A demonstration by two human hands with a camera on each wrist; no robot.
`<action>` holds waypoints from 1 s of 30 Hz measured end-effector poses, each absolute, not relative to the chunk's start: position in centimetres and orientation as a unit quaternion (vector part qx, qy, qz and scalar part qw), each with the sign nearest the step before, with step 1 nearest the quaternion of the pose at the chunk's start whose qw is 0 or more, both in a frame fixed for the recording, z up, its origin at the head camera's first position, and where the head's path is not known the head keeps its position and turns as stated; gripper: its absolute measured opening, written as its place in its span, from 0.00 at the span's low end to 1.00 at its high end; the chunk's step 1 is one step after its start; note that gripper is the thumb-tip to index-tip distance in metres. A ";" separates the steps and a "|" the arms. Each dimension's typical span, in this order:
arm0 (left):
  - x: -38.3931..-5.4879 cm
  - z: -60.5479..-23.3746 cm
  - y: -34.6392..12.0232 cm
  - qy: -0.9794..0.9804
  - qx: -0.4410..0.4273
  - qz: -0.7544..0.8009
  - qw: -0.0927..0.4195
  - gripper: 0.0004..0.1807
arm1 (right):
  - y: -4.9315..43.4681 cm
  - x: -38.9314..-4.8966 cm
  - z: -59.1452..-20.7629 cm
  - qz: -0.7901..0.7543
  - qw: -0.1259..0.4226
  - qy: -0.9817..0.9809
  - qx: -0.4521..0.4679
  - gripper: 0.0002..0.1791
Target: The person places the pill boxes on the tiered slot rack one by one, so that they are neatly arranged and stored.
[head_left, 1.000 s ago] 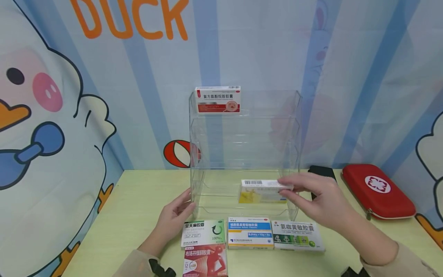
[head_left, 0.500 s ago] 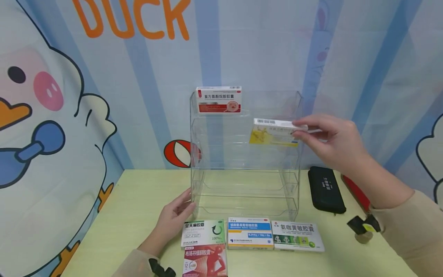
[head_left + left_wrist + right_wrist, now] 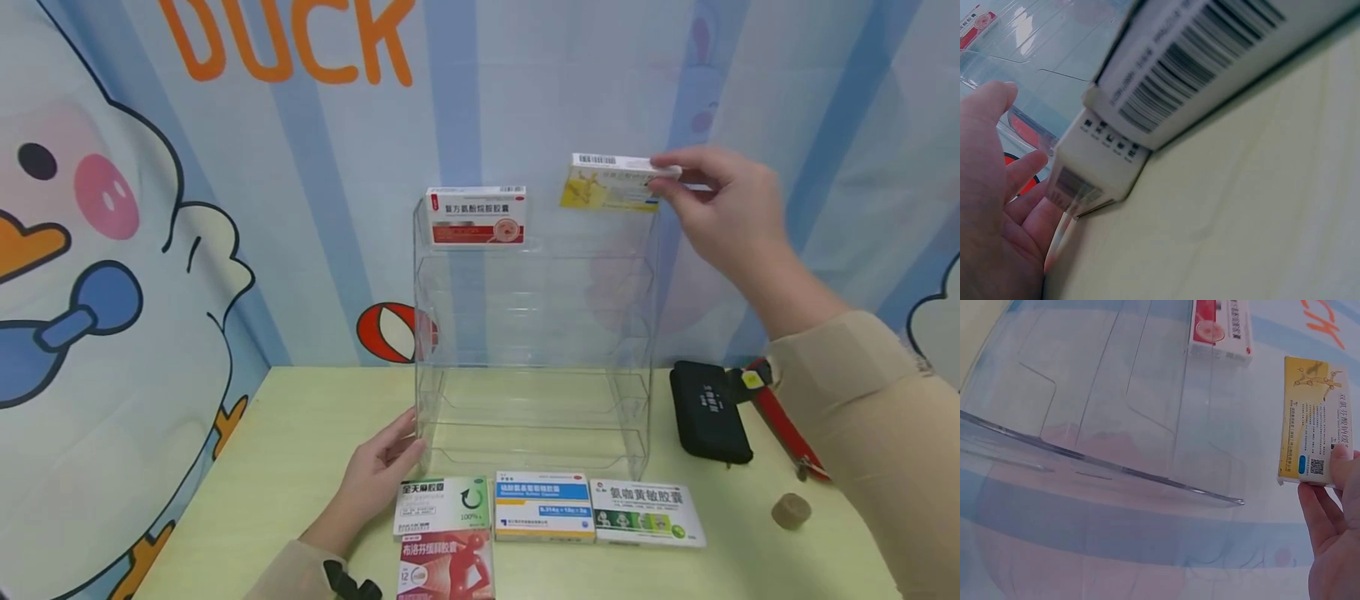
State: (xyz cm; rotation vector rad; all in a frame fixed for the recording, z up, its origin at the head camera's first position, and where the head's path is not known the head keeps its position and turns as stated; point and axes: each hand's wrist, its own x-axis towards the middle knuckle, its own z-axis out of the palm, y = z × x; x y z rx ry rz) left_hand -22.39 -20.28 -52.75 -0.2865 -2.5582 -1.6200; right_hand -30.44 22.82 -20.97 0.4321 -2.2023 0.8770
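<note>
In the head view, my right hand [image 3: 731, 204] pinches the right end of a yellow-and-white medicine box [image 3: 611, 183], raised over the top right of a clear acrylic rack [image 3: 536, 333]. The right wrist view shows thumb and fingers on that box's [image 3: 1313, 422] end. A red-and-white medicine box [image 3: 477, 217] stands in the rack's top tier at the left. With relaxed fingers, my left hand [image 3: 375, 471] touches the rack's lower left side. Close by it in the left wrist view are the ends of two boxes, one with a large barcode [image 3: 1179, 69].
Before the rack lie a green-and-white box [image 3: 441, 506], a red box [image 3: 446, 565], a blue-and-white box [image 3: 543, 507] and a white-and-green box [image 3: 647, 512]. Right of it are a black case [image 3: 708, 412], a partly covered red case [image 3: 783, 429] and a small brown round object [image 3: 791, 511].
My right hand has lifted the yellow-and-white box from the rack's lower front up to its top right. The left hand has stayed at the rack's side.
</note>
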 end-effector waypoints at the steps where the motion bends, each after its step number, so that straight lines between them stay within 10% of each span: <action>1: -22.4 -52.8 -20.3 -0.839 -0.095 -0.533 0.051 0.32 | 22.7 -30.9 -20.8 0.336 0.356 -0.857 0.160 0.15; 30: -22.4 -52.5 -20.3 -0.842 -0.100 -0.527 0.055 0.32 | 21.0 -34.8 -23.3 0.296 0.196 -0.933 0.062 0.21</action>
